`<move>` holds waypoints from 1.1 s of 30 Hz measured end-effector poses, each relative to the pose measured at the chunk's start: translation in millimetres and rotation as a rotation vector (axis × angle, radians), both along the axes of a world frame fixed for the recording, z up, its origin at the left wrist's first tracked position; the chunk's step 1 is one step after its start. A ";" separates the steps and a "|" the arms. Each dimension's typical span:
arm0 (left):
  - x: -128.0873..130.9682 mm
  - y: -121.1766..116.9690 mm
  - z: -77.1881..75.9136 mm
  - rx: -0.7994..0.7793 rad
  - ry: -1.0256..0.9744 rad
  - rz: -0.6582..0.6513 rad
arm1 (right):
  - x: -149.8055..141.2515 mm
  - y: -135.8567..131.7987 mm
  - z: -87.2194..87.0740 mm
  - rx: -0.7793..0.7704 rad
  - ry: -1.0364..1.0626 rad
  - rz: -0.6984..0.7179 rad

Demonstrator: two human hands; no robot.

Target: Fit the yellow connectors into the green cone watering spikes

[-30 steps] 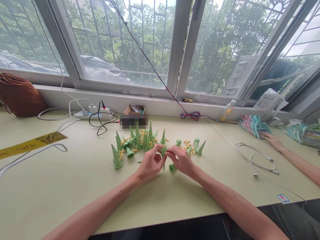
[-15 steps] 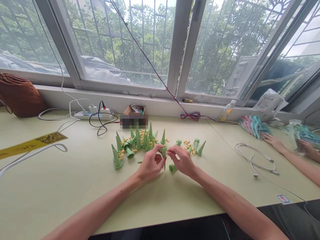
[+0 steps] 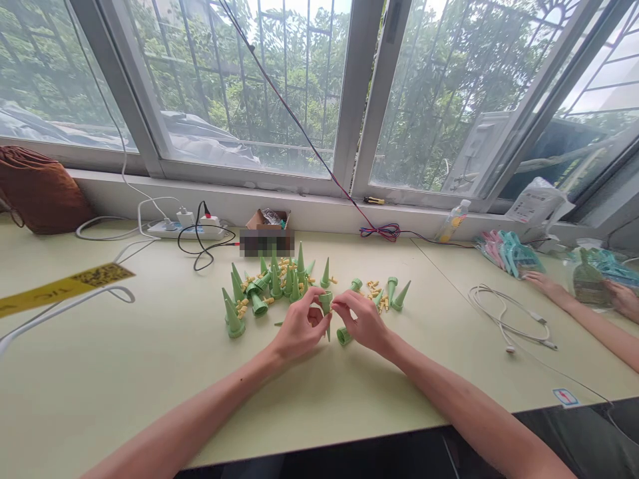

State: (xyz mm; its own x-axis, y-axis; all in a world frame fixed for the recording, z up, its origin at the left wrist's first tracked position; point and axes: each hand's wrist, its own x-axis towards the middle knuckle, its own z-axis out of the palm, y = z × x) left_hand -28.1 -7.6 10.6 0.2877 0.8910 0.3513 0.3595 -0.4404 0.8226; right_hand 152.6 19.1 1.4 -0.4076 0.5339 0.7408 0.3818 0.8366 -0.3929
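My left hand (image 3: 303,322) is closed around a green plastic watering spike (image 3: 325,303), held with its wide threaded end up and its point down. At the side of that spike, my right hand (image 3: 363,320) pinches a small pale-yellow piece, mostly hidden by the fingertips. Beneath the right hand, another green spike (image 3: 344,336) lies with its hollow end showing. Beyond my left hand, several green spikes (image 3: 234,322) stand or lie in a cluster among small yellow valves (image 3: 287,266). More yellow valves (image 3: 373,289) and a few spikes (image 3: 401,296) are to the right.
Behind the cluster sits a small open cardboard box (image 3: 257,221). A power strip (image 3: 160,229) with cables is at back left, a coiled white cable (image 3: 492,313) at right. A bottle (image 3: 453,221) stands near the window. At far right, another person's hands (image 3: 546,286) touch bagged items.
My hands stay nearly in place; the held spike tilts slightly. At far right, the other person's hand has moved and a dark green bagged item now shows.
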 end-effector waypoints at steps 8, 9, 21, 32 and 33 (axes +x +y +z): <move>0.2 -1.0 2.3 -0.092 -0.072 -0.032 | 0.2 0.7 -0.3 -0.018 0.000 0.006; 0.3 -1.1 2.3 -0.103 -0.085 -0.036 | 0.2 0.8 -0.4 -0.022 -0.001 0.006; 1.7 0.2 -0.2 -0.199 -0.239 -0.049 | 0.8 1.0 0.0 -0.039 -0.010 0.000; 2.8 -0.5 1.5 -0.224 -0.265 -0.051 | 0.5 0.2 2.1 -0.026 -0.011 -0.010; 2.9 -0.5 1.6 -0.227 -0.269 -0.048 | 0.5 -0.1 2.2 -0.022 -0.011 -0.013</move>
State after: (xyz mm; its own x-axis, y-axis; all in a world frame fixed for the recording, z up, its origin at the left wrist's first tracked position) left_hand -25.2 -8.2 12.2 0.2554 0.9428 0.2144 0.1000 -0.2463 0.9640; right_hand 153.1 19.0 3.6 -0.4086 0.5550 0.7246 0.3969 0.8229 -0.4065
